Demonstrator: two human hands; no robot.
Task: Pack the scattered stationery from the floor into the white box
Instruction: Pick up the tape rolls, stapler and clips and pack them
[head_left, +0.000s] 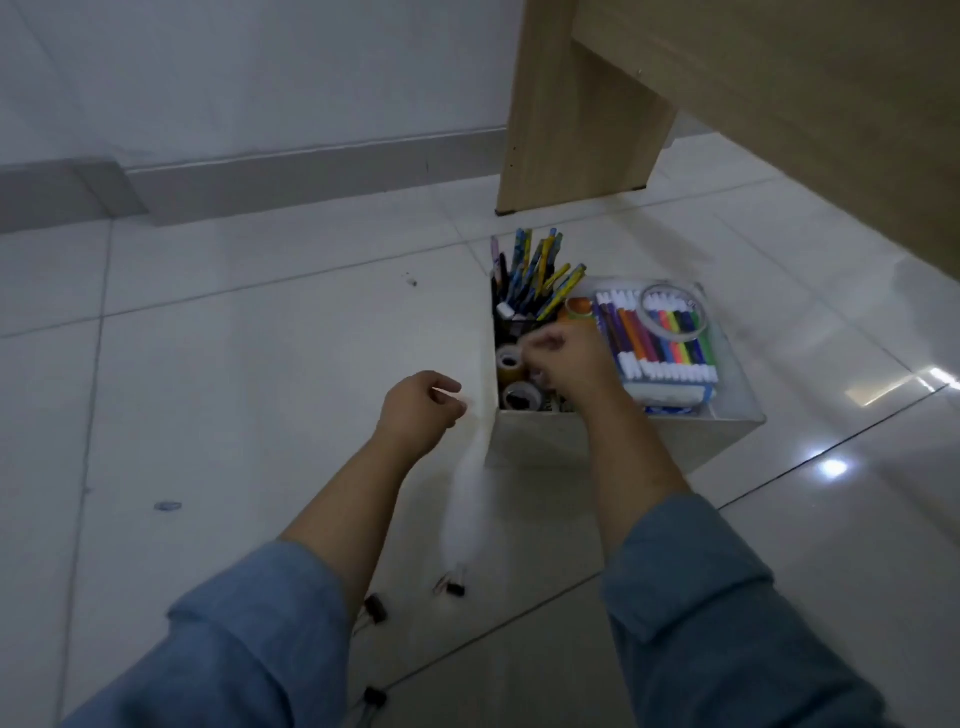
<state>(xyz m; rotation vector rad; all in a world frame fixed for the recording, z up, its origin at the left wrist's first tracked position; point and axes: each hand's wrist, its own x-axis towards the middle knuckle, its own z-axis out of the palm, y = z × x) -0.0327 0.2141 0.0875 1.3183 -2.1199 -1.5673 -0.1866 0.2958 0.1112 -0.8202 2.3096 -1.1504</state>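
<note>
White box (540, 434) sits on the tiled floor (234, 364), right of centre and just near of a wooden furniture leg (571, 130); its long axis runs left to right, open top up. Contents: pens (535, 275) stand upright in the far-left corner, tips leaning slightly right; tape rolls (511, 361) lie along the left wall; a marker set (660, 338) lies flat on the right, its markers running near to far, with a clear tape ring (675, 285) on top. Right hand (571, 364) is over the box beside the tape rolls, fingers curled down; cannot tell whether it holds a small item. Left hand (418, 410) hovers just left of the box, fingers curled, thumb near forefinger; cannot tell if it grips anything. A blurred white streak (467, 499) runs from the box's near-left corner toward the person; identity unclear. Judged step: placing or settling an item in the left compartment. Packing looks mostly done, but binder clips (451, 587) lie on the floor near the sleeves. Next move likely calls for reaching back near, pinching each small clip, and dropping it into a free gap by the tape.
</note>
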